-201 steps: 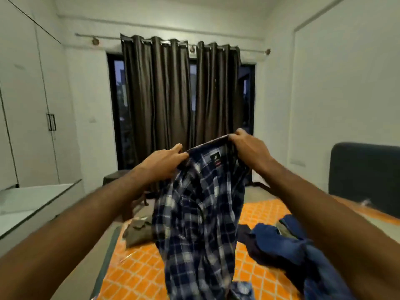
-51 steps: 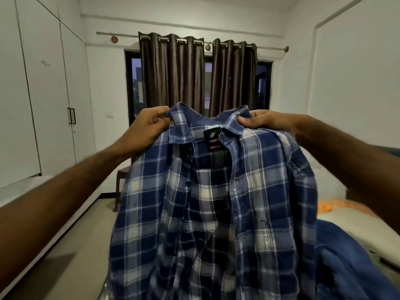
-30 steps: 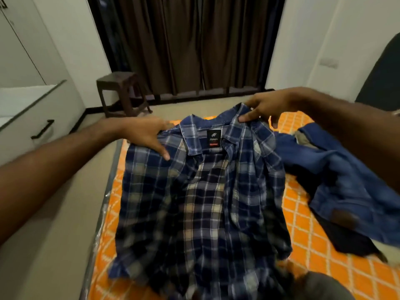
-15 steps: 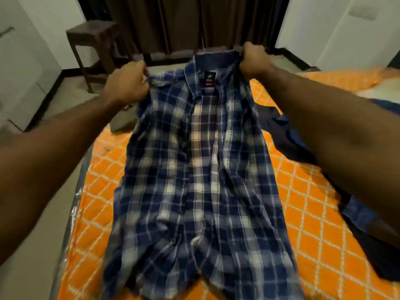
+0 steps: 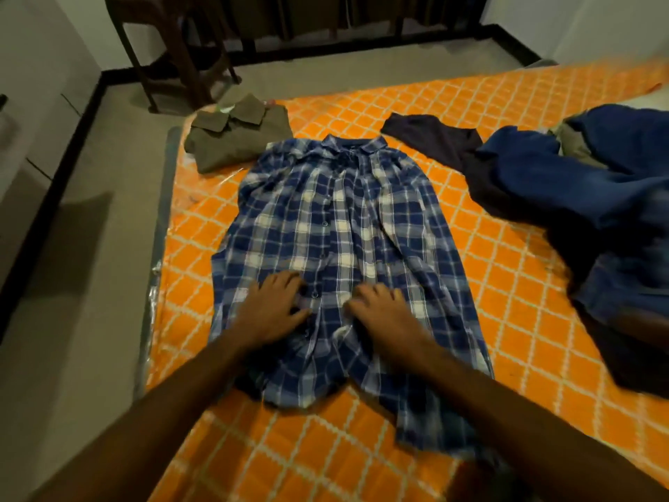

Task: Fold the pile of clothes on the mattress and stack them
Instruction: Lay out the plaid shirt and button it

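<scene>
A blue and white plaid shirt (image 5: 336, 226) lies spread flat, front up and collar away from me, on the orange patterned mattress (image 5: 506, 295). My left hand (image 5: 269, 309) and my right hand (image 5: 383, 313) rest palm down on its lower front, fingers spread, one on each side of the button line. A folded olive-brown shirt (image 5: 235, 134) sits at the mattress's far left corner. To the right is a loose pile of blue garments (image 5: 593, 197) with a dark piece (image 5: 434, 139) spread beside it.
The mattress's left edge (image 5: 159, 248) runs along bare grey floor (image 5: 90, 284). A dark wooden stool (image 5: 173, 48) stands on the floor beyond the folded shirt. White cabinet fronts line the far left.
The plaid shirt, held up by its collar before, now lies flat on the mattress. Both hands have let go of the collar and moved down onto its lower front.
</scene>
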The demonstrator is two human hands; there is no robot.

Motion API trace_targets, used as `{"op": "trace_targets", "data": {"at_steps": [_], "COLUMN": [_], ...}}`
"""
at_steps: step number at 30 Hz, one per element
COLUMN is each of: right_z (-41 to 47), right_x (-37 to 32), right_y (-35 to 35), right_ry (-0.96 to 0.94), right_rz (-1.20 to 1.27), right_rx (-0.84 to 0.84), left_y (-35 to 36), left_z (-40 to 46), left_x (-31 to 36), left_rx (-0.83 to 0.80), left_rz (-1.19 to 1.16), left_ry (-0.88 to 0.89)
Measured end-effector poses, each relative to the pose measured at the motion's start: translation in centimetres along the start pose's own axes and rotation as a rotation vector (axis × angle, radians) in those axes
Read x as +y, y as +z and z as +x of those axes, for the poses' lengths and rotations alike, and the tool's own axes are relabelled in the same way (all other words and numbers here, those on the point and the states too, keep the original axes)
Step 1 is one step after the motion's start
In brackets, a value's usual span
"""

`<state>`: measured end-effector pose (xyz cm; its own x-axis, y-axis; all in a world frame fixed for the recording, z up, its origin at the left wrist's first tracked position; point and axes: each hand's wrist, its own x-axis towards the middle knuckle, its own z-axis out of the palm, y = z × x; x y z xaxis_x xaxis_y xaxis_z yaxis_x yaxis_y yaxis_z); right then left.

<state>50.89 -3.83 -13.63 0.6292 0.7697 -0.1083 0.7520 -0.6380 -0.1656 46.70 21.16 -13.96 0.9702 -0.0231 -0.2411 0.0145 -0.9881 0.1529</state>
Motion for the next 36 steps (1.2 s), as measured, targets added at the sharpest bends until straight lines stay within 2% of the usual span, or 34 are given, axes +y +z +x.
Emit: {"op": "trace_targets", "data": {"at_steps": [3,6,9,13,16,18,20,22,23,27,31,33,36], "right_z": [-3.4,-5.0,-5.4,-5.3,-4.9,-4.4,-3.9,-3.3,-3.1,-1.1,0.4,0.8,1.4], "right_x": [-3.5,-6.4,-8.4,-9.9,-11.3,-11.3,-11.2,-11.0,-11.1,-12.5,-16.2,-17.6,-17.8], "right_y": [1.2,2.3,2.2,2.3,1.8,1.2,0.4,-0.6,-1.1,-1.6,-1.2,-1.0,-0.8], "right_ry": [-0.134,-0.056,0.026,0.103,0.154,0.139,0.115,0.14,0.182,0.403,0.67,0.796,0.873], "right_rz": [0.073,0.087,0.07,0.015,0.046,0.108,0.245,0.569,0.713,0.995,1.524,1.742,1.863], "right_rx": [-0.003,-0.018,-0.022,-0.014,0.035,-0.009,-0.176,-0.355,-0.355,-0.111,-0.217,-0.16,-0.071], "left_y": [0.5,0.8,0.5,1.5,1.4,0.6,-0.3,-1.1,-1.4,-2.3,-3.9,-4.6,-5.2], "left_z": [-4.3,-8.2,-11.1,-12.7,-13.4,-13.2,-13.6,-14.1,-14.3,-14.6,-14.5,-14.2,-14.2], "left_x": [1.2,1.0,-0.2,-2.0,-2.7,-3.2,-3.6,-3.8,-3.8,-3.2,-1.8,-1.5,-1.3], "left_rx": [0.048,0.125,0.237,0.248,0.333,0.361,0.404,0.441,0.445,0.446,0.468,0.474,0.421], "left_rz": [-0.027,-0.006,-0.038,-0.355,-0.697,-0.807,-0.879,-0.949,-0.967,-0.961,-0.972,-1.03,-1.142], "left_ry": [-0.019,-0.056,-0.25,-0.501,-0.498,-0.47,-0.48,-0.488,-0.485,-0.433,-0.32,-0.29,-0.254]}}
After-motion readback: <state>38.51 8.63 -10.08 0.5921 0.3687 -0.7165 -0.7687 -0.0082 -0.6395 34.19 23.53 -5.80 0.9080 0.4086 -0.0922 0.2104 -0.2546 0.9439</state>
